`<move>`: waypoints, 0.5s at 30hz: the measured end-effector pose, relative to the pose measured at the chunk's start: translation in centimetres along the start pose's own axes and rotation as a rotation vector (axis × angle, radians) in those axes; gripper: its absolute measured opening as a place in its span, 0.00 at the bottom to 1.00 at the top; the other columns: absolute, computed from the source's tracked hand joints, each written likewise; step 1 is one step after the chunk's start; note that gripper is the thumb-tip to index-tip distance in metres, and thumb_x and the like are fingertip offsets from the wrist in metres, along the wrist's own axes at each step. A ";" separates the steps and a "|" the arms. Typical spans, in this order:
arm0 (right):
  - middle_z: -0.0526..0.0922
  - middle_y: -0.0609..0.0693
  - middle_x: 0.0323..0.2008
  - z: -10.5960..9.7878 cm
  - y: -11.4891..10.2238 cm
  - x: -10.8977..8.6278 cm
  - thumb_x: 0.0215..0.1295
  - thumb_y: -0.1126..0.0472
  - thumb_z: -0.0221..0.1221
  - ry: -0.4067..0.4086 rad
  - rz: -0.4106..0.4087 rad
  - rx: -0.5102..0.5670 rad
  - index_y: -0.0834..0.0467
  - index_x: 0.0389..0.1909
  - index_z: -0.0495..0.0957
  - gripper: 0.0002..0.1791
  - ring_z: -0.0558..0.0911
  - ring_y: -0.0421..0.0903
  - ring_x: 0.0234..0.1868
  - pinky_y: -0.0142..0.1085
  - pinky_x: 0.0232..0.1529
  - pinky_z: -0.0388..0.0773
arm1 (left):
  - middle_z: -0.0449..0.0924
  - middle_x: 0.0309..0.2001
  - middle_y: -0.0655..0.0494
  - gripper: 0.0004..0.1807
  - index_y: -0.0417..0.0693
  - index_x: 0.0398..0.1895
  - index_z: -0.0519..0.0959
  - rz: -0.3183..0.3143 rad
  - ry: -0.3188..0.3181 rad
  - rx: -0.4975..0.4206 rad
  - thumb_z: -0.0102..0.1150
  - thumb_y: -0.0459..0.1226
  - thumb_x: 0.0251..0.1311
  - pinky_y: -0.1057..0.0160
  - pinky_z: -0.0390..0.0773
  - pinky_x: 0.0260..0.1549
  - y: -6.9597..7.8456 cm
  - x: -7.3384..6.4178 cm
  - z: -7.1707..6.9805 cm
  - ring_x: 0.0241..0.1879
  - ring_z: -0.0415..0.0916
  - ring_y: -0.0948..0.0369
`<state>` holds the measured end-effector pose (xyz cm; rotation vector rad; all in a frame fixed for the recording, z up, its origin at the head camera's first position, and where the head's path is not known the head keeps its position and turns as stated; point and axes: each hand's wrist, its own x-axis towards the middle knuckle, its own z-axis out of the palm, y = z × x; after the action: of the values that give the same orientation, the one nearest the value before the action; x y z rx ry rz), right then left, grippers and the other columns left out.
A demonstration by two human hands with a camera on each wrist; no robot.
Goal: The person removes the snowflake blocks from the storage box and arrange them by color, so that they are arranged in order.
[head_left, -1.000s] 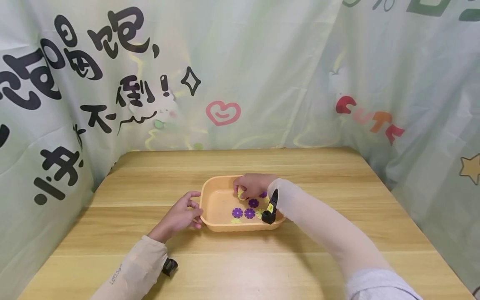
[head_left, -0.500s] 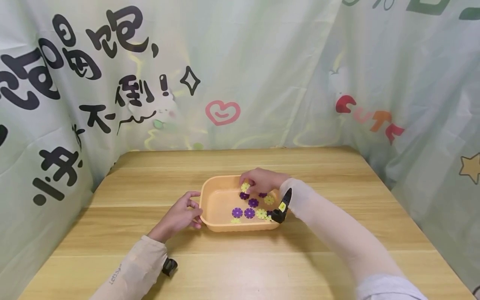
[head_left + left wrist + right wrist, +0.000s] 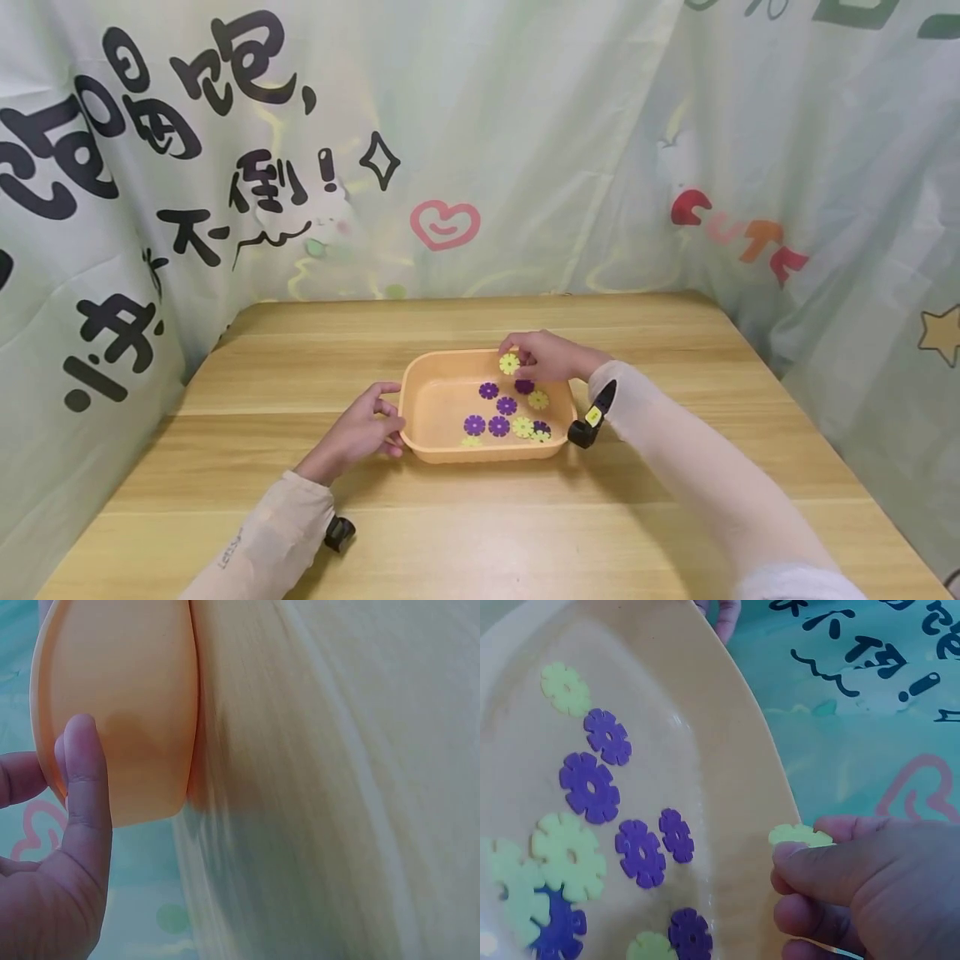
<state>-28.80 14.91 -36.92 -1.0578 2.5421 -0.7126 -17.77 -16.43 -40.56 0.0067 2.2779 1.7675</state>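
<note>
One yellow disc (image 3: pixel 509 364): pinched by the right hand (image 3: pixel 553 357), near the far rim of the tray (image 3: pixel 442 412).
Tray: resting on the surface (image 3: pixel 480 529), its left end gripped by the left hand (image 3: pixel 360 429).
Purple discs (image 3: pixel 498 426): six, lying in the tray with four yellow discs (image 3: pixel 522 427).

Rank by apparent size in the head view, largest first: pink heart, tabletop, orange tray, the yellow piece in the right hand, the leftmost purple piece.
1. Tabletop
2. Orange tray
3. Pink heart
4. Held yellow piece and leftmost purple piece: too alike to rank
</note>
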 end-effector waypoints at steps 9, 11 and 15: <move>0.77 0.50 0.31 -0.6 1.0 -1.6 0.63 0.68 0.62 0.123 -0.024 0.025 0.62 0.57 0.72 0.21 0.80 0.43 0.32 0.38 0.36 0.81 | 0.69 0.39 0.43 0.30 0.38 0.68 0.59 -0.004 0.002 -0.010 0.52 0.23 0.62 0.57 0.85 0.27 -0.1 0.1 0.1 0.28 0.76 0.53; 0.78 0.50 0.32 -0.7 1.2 -2.0 0.64 0.68 0.61 0.147 -0.012 0.042 0.61 0.57 0.73 0.21 0.80 0.43 0.32 0.37 0.35 0.82 | 0.69 0.39 0.43 0.30 0.38 0.68 0.58 -0.005 0.002 -0.012 0.52 0.23 0.63 0.56 0.85 0.27 -0.1 0.1 0.1 0.28 0.76 0.53; 0.79 0.50 0.31 -0.8 1.8 -2.6 0.64 0.68 0.61 0.197 0.006 0.078 0.60 0.57 0.73 0.20 0.79 0.43 0.30 0.36 0.31 0.81 | 0.69 0.39 0.43 0.30 0.38 0.68 0.59 -0.004 0.003 -0.008 0.52 0.23 0.62 0.56 0.85 0.28 -0.2 0.2 0.1 0.28 0.76 0.53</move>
<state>-28.41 18.17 -36.99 -0.9978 2.6541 -0.9499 -17.88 -16.35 -40.83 -0.0016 2.2715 1.7759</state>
